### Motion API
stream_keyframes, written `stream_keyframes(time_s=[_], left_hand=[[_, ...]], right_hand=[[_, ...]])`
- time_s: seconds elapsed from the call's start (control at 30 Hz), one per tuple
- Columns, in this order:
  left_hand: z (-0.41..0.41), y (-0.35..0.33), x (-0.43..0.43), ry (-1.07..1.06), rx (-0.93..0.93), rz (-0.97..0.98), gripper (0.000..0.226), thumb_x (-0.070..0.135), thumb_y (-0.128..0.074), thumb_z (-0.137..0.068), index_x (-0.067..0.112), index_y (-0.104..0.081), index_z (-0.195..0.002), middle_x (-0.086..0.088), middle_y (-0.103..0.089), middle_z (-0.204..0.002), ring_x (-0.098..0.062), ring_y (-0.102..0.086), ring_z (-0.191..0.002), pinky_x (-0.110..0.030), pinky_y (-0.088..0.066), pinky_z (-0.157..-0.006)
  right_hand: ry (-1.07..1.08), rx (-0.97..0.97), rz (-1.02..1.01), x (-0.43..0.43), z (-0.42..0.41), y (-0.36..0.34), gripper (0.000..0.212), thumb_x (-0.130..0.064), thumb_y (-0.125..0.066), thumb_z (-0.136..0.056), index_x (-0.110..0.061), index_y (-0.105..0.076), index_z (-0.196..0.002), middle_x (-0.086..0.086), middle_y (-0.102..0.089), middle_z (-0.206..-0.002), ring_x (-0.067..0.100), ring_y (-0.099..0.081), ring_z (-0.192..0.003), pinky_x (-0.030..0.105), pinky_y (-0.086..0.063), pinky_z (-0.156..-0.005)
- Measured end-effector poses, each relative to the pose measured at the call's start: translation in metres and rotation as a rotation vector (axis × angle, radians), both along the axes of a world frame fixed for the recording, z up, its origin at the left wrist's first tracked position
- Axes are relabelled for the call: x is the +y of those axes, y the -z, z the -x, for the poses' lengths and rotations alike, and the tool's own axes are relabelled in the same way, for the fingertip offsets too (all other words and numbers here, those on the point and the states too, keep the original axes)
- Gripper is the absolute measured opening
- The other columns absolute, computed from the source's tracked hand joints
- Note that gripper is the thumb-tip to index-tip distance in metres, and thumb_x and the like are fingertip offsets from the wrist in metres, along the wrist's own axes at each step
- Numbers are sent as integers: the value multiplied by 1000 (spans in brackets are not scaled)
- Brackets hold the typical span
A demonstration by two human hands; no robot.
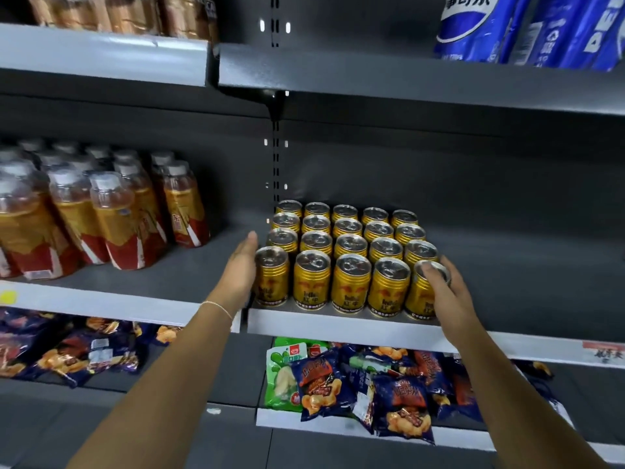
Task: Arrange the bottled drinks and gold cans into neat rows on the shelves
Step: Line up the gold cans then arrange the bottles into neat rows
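Dark grey shelving [473,184], several tiers, split by a slotted upright.

Top tier, R side: blue soda packs [558,28] at the front edge. Top tier, L side: brown wrapped packs [118,11], blurred.

Mid tier, L shelf [101,304]: bottled drinks [111,214], amber w/ red-and-gold labels and white caps, crowded in rough rows from the front edge to the back; rows lean and aren't straight.

Btm tier: snack bags [389,394], mostly dark blue, heaped loose on both sides, w/ a green pouch [282,374] at the L end of the R heap.

Mid tier, R shelf [338,328]: gold cans [350,252], 20 upright in a tight block, 5 across by 4 deep, at the front L corner; front row stands at the front edge.

left hand [241,269]: fingers straight and together, palm flat against the L side of the front-left can [272,279].

right hand [446,292]: fingers curled over the lid and side of the front-right can [422,299], clamped on it.

Thin bracelet [216,308] on the L wrist. Yellow sticker [7,297] on the L shelf's front edge, far L.
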State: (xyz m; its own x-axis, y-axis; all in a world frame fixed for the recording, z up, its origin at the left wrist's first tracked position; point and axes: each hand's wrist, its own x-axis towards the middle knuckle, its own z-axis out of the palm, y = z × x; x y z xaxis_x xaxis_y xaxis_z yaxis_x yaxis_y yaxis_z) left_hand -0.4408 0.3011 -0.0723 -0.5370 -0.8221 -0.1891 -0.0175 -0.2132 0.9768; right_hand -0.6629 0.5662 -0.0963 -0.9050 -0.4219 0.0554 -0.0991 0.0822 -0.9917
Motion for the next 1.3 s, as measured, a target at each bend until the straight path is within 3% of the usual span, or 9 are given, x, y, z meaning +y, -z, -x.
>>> stream_keyframes(time_s=[0.17, 0.3, 0.4, 0.5, 0.63, 0.97, 1.03, 1.17, 1.3], left_hand=[[5, 11, 13, 39, -64, 133, 69, 78, -23, -87, 36, -53, -132, 2, -63, -127, -20, -61, -112, -47, -44, -103], [13, 14, 16, 6, -27, 151, 64, 74, -22, -91, 34, -54, -128, 5, -65, -119, -15, -62, -104, -38, -45, -96], [13, 16, 13, -8, -35, 174, 53, 75, -26, -89, 41, -56, -118, 11, -64, -109, -6, -60, -91, -32, -43, -84], [9, 16, 0, 71, -21, 97, 58, 83, -40, -77, 40, -64, -108, 11, -70, -105, -13, -67, -93, -34, -49, -80], [12, 6, -20, 246, 183, -63, 78, 79, -43, -82, 22, -53, -135, 3, -72, -113, -21, -69, -104, -40, -52, -84], [20, 12, -32, 314, 163, -16, 83, 81, -34, -82, 25, -45, -142, -3, -60, -135, -26, -61, -118, -51, -44, -102], [21, 9, -41, 259, 150, -19, 86, 81, -30, -83, 23, -39, -147, -5, -53, -142, -26, -58, -122, -51, -42, -104], [37, -2, -45, 178, 132, -21, 69, 69, -32, -93, 21, -45, -141, -11, -48, -144, -25, -57, -120, -39, -56, -81], [52, -5, -50, 335, 215, -108, 72, 69, -24, -93, 17, -52, -134, -11, -64, -127, -29, -63, -113, -42, -51, -84]], right_hand=[[36, -2, 18, -5, 3, 5, 64, -57, -62, -88, -37, -42, -145, -3, -55, -138, 19, -61, -114, 34, -52, -87], [43, 17, 24, -8, 0, 4, 45, -50, -59, -93, -40, -50, -136, -18, -62, -112, 2, -61, -94, 17, -48, -62], [13, 3, 35, -6, 2, 4, 39, -52, -61, -92, -43, -54, -129, -20, -62, -113, 4, -63, -97, 21, -51, -66], [-54, -92, 106, -1, 14, 5, 50, -55, -63, -88, -40, -54, -135, -9, -64, -127, 14, -65, -110, 38, -55, -87], [-223, -302, 183, -4, 32, -2, 63, -69, -52, -86, -28, -61, -133, 3, -67, -129, 24, -65, -117, 53, -44, -105], [-389, -333, 210, -8, 49, 5, 60, -74, -43, -87, -33, -67, -125, 0, -71, -122, 20, -68, -111, 39, -59, -82], [-364, -327, 239, -10, 64, -2, 74, -71, -43, -90, -23, -44, -146, -5, -67, -126, 11, -69, -105, 26, -59, -72], [-317, -356, 181, -26, 92, -17, 82, -71, -36, -93, -23, -20, -157, -2, -25, -162, 18, -37, -142, 37, -40, -106], [-410, -499, 184, -36, 92, -14, 75, -73, -42, -89, -22, -50, -143, 9, -62, -136, 30, -62, -120, 52, -46, -103]])
